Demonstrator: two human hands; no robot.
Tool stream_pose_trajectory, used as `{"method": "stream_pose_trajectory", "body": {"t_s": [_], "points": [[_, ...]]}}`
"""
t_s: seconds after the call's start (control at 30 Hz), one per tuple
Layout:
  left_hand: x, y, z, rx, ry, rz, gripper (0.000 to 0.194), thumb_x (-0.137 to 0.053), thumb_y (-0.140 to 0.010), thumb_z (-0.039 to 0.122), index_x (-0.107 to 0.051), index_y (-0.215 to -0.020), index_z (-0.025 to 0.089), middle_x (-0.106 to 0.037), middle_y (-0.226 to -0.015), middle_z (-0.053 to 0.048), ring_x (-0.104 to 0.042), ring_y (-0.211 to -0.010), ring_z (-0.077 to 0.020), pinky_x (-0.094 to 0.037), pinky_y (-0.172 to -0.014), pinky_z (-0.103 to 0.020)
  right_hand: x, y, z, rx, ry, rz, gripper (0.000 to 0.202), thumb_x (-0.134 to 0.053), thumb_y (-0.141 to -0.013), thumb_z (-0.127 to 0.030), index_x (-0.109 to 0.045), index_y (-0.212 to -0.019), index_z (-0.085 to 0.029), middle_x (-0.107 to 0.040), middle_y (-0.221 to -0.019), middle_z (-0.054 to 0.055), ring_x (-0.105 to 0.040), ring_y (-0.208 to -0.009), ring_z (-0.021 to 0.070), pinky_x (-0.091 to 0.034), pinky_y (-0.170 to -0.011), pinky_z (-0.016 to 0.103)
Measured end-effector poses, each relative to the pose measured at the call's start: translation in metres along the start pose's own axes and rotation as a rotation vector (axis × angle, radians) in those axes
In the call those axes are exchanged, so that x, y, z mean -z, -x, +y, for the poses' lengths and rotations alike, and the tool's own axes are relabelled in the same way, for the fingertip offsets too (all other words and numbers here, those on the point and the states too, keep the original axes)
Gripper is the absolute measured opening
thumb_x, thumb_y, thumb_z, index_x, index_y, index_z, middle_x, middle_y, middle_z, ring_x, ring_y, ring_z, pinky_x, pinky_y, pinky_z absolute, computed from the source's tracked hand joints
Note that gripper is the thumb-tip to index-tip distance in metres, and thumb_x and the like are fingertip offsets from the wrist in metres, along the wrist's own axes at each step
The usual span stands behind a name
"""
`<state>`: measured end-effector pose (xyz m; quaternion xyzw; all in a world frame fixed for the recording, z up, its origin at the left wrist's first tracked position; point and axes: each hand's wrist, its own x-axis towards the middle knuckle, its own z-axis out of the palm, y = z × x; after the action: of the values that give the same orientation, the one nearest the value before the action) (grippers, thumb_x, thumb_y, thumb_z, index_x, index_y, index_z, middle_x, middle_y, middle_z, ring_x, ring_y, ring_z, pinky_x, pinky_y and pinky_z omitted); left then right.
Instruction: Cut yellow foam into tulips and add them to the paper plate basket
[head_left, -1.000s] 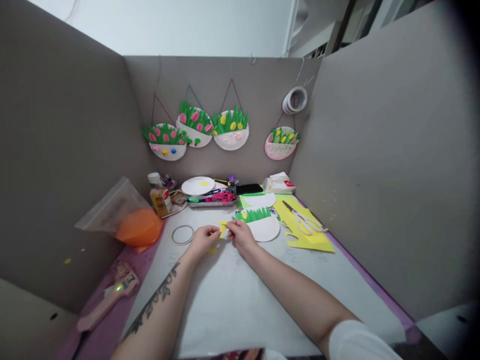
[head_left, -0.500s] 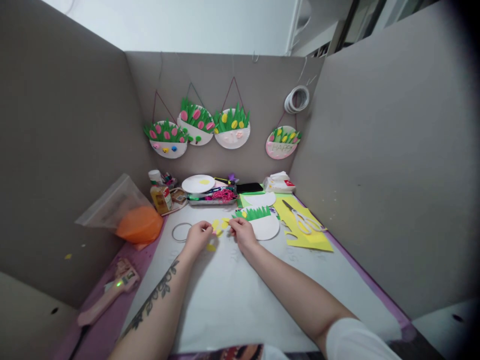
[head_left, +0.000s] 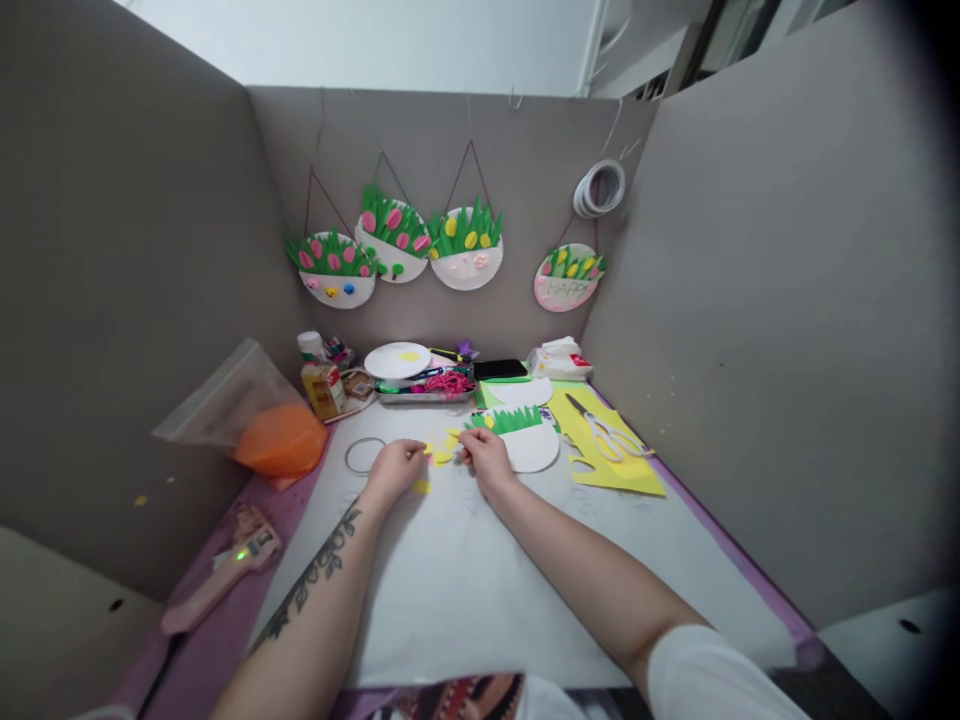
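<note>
Over the middle of the white-covered table, my left hand [head_left: 396, 467] is closed in a pinch. Yellow shows at its fingertips, but what it holds is too small to make out. My right hand [head_left: 487, 458] pinches a small yellow paper piece [head_left: 454, 434]. Several yellow paper cutouts [head_left: 442, 458] lie between the hands, with a bit of pink among them. Another yellow cutout [head_left: 423, 487] rests near my left wrist. Just right of my right hand lies a white paper-plate basket [head_left: 531, 450] with green paper grass [head_left: 517, 420] along its top and a yellow piece on it.
Scissors [head_left: 600, 430] lie on a yellow sheet [head_left: 619, 475] at right. A metal tray [head_left: 424, 396] of supplies, a white plate [head_left: 390, 361] and a phone [head_left: 500, 369] sit behind. At left are a glue gun [head_left: 232, 575], an orange-filled bag [head_left: 277, 440] and a bottle [head_left: 322, 385].
The view has shifted slightly. My hands stay close together over the cutouts, and the left fingertips now meet a bit of yellow. The right hand still pinches its yellow piece.
</note>
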<state>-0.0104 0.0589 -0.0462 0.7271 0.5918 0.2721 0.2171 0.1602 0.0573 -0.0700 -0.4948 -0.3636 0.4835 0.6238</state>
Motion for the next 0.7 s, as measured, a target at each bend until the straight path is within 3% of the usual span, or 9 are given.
{"method": "stream_pose_trajectory", "body": {"t_s": [0.1,0.27,0.37,0.43,0.5,0.7], "points": [[0.001,-0.002,-0.001,0.028,-0.181,0.093,0.028,-0.046,-0.075,0.022,-0.069,-0.089,0.017,-0.067,-0.093,-0.009,-0.059,-0.088,-0.0208,-0.04,-0.077,-0.027,-0.001,0.0,0.002,-0.018,0.042,-0.023,0.016,-0.062,-0.061,-0.03,-0.056,-0.065,-0.016,-0.053,-0.042,-0.004,-0.044,-0.034,0.0068,-0.029,-0.033,0.017],[-0.005,-0.002,0.001,0.014,-0.303,0.046,0.029,-0.046,-0.078,0.032,-0.067,-0.092,0.02,-0.063,-0.096,-0.009,-0.059,-0.085,-0.0206,-0.04,-0.073,-0.027,-0.004,0.002,0.004,-0.109,0.176,-0.098,0.013,-0.057,-0.063,-0.028,-0.052,-0.068,-0.017,-0.058,-0.047,-0.002,-0.046,-0.031,0.0081,-0.023,-0.027,0.015],[-0.01,-0.007,0.005,-0.008,-0.325,0.043,0.029,-0.044,-0.078,0.034,-0.066,-0.091,0.021,-0.061,-0.098,-0.009,-0.058,-0.086,-0.0204,-0.04,-0.073,-0.027,-0.005,0.003,0.003,-0.076,0.174,-0.078,0.013,-0.056,-0.064,-0.027,-0.051,-0.07,-0.017,-0.067,-0.074,0.005,-0.054,-0.037,0.0088,-0.024,-0.026,0.014],[-0.013,-0.013,0.006,0.021,-0.344,0.032,0.027,-0.046,-0.077,0.033,-0.065,-0.09,0.019,-0.06,-0.099,-0.01,-0.058,-0.085,-0.0206,-0.04,-0.071,-0.027,-0.004,0.003,0.002,-0.041,0.152,-0.073,0.013,-0.056,-0.064,-0.028,-0.052,-0.07,-0.016,-0.065,-0.097,0.008,-0.055,-0.039,0.0071,-0.026,-0.026,0.015],[-0.014,-0.021,0.006,0.06,-0.337,0.007,0.025,-0.05,-0.073,0.031,-0.064,-0.088,0.017,-0.06,-0.099,-0.011,-0.058,-0.083,-0.0204,-0.039,-0.069,-0.027,-0.003,0.003,0.002,-0.01,0.131,-0.069,0.014,-0.057,-0.064,-0.028,-0.052,-0.068,-0.016,-0.062,-0.107,0.009,-0.054,-0.039,0.0049,-0.028,-0.027,0.015],[-0.015,-0.036,-0.004,0.059,-0.208,-0.074,0.02,-0.057,-0.064,0.024,-0.061,-0.082,0.018,-0.064,-0.08,-0.004,-0.057,-0.069,-0.0155,-0.038,-0.059,-0.023,-0.001,-0.001,0.002,0.04,0.088,-0.064,0.016,-0.058,-0.065,-0.03,-0.052,-0.067,-0.015,-0.065,-0.103,0.009,-0.051,-0.037,0.003,-0.032,-0.031,0.015]]}}
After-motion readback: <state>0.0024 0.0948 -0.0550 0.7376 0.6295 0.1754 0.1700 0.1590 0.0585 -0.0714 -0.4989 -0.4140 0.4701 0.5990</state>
